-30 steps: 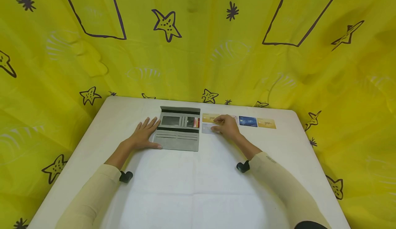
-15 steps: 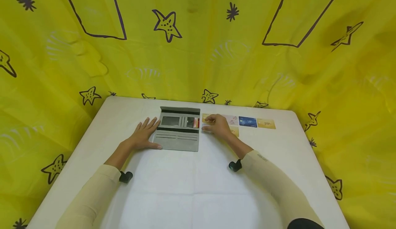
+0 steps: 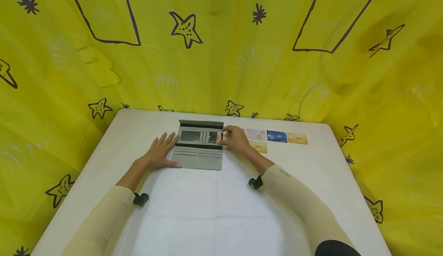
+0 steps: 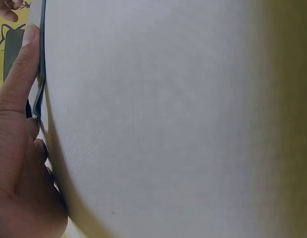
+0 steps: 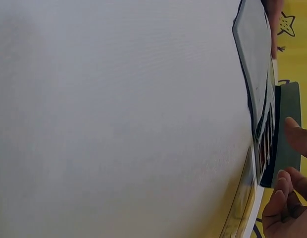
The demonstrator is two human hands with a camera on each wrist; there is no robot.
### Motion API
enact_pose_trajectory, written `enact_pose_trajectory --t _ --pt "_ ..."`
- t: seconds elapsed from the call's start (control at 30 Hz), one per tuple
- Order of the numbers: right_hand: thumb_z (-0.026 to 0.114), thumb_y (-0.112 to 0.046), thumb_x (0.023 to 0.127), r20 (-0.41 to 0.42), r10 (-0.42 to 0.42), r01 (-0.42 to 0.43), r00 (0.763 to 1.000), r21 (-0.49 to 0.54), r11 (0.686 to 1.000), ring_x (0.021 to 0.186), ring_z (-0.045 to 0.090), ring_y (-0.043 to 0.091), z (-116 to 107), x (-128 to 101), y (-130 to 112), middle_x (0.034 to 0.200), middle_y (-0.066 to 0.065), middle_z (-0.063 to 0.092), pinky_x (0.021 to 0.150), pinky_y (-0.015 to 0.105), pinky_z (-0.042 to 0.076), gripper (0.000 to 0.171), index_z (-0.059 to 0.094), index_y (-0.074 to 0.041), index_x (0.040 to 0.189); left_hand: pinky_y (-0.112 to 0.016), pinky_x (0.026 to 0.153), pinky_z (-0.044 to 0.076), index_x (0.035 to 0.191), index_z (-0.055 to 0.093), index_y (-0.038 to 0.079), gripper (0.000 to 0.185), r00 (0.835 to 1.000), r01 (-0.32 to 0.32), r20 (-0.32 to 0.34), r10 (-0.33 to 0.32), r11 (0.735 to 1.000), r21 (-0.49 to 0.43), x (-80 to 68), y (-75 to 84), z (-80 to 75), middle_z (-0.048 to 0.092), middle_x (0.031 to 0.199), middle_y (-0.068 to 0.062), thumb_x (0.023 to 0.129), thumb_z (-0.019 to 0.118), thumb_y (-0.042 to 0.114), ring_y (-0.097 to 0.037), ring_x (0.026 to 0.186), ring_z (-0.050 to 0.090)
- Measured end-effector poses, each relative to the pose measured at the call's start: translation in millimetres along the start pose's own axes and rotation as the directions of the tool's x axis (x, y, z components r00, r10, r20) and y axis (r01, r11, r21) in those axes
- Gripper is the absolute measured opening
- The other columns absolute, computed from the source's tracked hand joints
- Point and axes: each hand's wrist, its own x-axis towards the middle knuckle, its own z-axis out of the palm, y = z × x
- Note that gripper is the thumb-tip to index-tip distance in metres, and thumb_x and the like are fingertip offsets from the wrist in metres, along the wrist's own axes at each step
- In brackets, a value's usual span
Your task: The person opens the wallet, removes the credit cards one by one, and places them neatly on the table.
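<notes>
With the wallet [image 3: 200, 145] pinned under the flat left hand [image 3: 160, 153] and a card [image 3: 221, 140] pinched in the right hand [image 3: 236, 139], the card could be jammed against a full slot.

Lighting bright, even, overhead; soft shadows under the forearms; head view bowed at its edges; both wrist views partly defocused, washed pale by the table [image 3: 221, 210].

The head camera looks forward and down from above onto the white cloth-covered counter [image 3: 221, 210]. Both wrist cameras sit very low, skimming that cloth. All three views share the open grey fabric wallet [image 3: 200, 148] [image 4: 39, 74] [image 5: 257, 64].
</notes>
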Motion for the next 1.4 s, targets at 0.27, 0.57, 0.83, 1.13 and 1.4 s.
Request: enact_pose_trajectory --t 0.27,0.57,0.83,1.13,1.4 --pt "0.095 -0.014 0.080 0.032 -0.017 0.017 0.999 -0.006 1.000 0.078 0.058 0.018 12.3 6.8 -5.1 0.091 0.008 0.067 0.067 0.026 0.046 0.057 0.068 0.003 0.128 -0.068 0.122 -0.003 0.166 0.020 0.000 0.121 1.000 0.000 0.000 0.000 1.000 0.002 -0.1 -0.8 1.2 0.010 0.173 -0.024 0.082 0.085 0.056 -0.049 0.158 -0.002" --pt "0.094 -0.015 0.081 0.061 -0.036 0.038 0.997 -0.037 0.999 0.075 0.057 0.014 17.6 12.2 -10.3 0.086 0.004 0.067 0.069 0.026 0.046 0.062 0.066 0.003 0.133 -0.068 0.122 -0.002 0.166 0.021 0.001 0.121 1.000 -0.001 -0.004 0.001 1.000 0.004 -0.5 -1.3 0.6 0.010 0.173 -0.023 0.081 0.086 0.056 -0.049 0.158 -0.002" --pt "0.094 -0.014 0.081 0.073 -0.013 0.017 0.997 -0.045 0.999 0.075 0.055 0.014 17.0 13.1 -16.8 0.084 0.002 0.064 0.072 0.029 0.047 0.064 0.064 0.004 0.135 -0.068 0.122 -0.003 0.167 0.020 0.001 0.120 1.000 0.004 -0.001 -0.004 1.000 0.001 0.5 -1.5 1.0 0.009 0.173 -0.023 0.082 0.085 0.056 -0.049 0.158 -0.002" --pt "0.094 -0.017 0.081 0.081 -0.008 0.013 0.997 -0.061 0.998 0.076 0.056 0.015 19.5 16.5 -16.5 0.086 0.003 0.064 0.070 0.028 0.046 0.066 0.064 0.002 0.137 -0.067 0.123 -0.003 0.167 0.020 0.002 0.120 1.000 0.012 0.001 -0.012 1.000 0.009 1.5 -3.8 2.6 0.009 0.174 -0.022 0.082 0.085 0.057 -0.048 0.158 -0.003" --pt "0.095 -0.020 0.081 0.103 -0.005 0.018 0.995 -0.119 0.993 0.072 0.054 0.013 23.0 19.5 -14.9 0.083 0.002 0.063 0.067 0.027 0.043 0.068 0.065 0.003 0.137 -0.067 0.123 -0.003 0.167 0.020 0.002 0.121 1.000 0.010 0.000 -0.010 1.000 0.010 1.7 -3.4 3.1 0.009 0.174 -0.022 0.082 0.085 0.058 -0.048 0.158 -0.003"
